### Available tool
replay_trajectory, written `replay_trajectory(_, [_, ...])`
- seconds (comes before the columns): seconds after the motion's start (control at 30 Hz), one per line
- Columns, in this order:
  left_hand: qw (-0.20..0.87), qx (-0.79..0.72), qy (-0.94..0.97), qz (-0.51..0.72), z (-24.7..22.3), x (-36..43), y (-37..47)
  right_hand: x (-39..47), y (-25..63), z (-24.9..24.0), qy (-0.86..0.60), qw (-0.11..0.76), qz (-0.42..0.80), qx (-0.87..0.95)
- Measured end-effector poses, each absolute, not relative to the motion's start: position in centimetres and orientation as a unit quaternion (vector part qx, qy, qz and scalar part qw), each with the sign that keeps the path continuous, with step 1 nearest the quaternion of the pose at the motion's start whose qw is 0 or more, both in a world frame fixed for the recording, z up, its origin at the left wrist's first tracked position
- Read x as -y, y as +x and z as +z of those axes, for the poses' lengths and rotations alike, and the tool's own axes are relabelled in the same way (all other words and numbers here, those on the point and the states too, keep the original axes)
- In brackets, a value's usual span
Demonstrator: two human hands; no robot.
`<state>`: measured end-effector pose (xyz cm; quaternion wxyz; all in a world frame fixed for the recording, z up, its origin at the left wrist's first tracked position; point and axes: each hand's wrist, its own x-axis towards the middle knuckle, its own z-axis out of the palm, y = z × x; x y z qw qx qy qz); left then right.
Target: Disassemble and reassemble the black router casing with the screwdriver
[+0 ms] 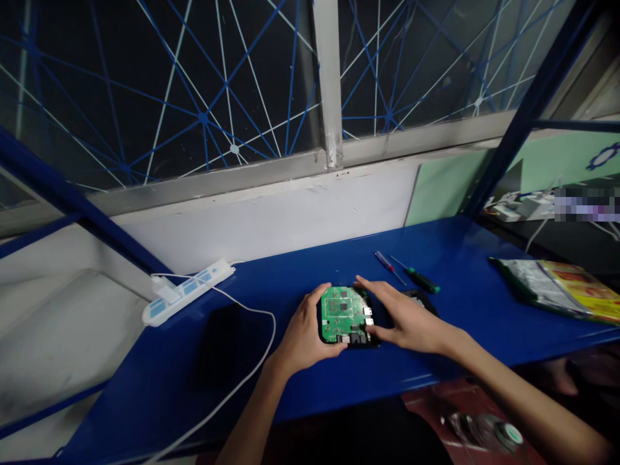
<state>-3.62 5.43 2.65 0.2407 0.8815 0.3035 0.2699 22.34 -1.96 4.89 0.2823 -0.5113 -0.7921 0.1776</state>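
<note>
A green circuit board [339,313] sits in a shallow black case on the blue table, metal ports along its right and near edges. My left hand [304,329] wraps round its left side, the thumb at the near edge and fingers at the far left corner. On the right side, my right hand [404,316] grips with its index fingertip at the far corner and its thumb by the ports; a gap shows between palm and board. Behind that hand lies a dark flat part [420,297], mostly hidden. Beyond it are a green-and-black screwdriver [422,279] and a red-and-clear screwdriver [385,261].
A white power strip [194,294] lies at the left, with a plug and a white cable [271,323] running over the blue table [339,387]. A dark flat object [220,342] rests near it. A colourful packet [562,287] lies right. Below stands a plastic bottle [489,431].
</note>
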Motion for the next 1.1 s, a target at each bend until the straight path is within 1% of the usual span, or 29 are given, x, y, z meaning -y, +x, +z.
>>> replay_trajectory(0.2, [0.242, -0.278, 0.888, 0.275, 2.6, -5.4, -4.0, 1.4, 22.9, 5.4, -0.482, 0.243, 0.136, 0.831])
replay_trajectory(0.33, [0.239, -0.275, 0.887, 0.283, 2.6, -5.4, -4.2, 1.1, 22.4, 5.6, -0.479, 0.234, 0.119, 0.837])
replay_trajectory(0.5, [0.248, -0.281, 0.888, 0.267, 2.7, -5.2, -4.0, 0.9, 22.6, 5.3, -0.504, 0.243, 0.157, 0.814])
replay_trajectory(0.63, [0.278, -0.299, 0.879, 0.247, 2.5, -5.3, -3.7, 0.7, 23.7, 4.7, -0.525, 0.263, 0.193, 0.786])
replay_trajectory(0.77, [0.317, -0.323, 0.872, 0.187, 1.8, -5.5, -3.9, 0.7, 24.3, 4.0, -0.526, 0.273, 0.201, 0.779])
replay_trajectory(0.87, [0.330, -0.326, 0.870, 0.165, 0.9, -5.7, -4.1, 0.9, 24.1, 3.6, -0.534, 0.270, 0.202, 0.776])
replay_trajectory(1.1, [0.346, -0.355, 0.852, 0.170, -0.2, -5.8, -3.8, 0.8, 24.1, 3.4, -0.523, 0.244, 0.229, 0.784])
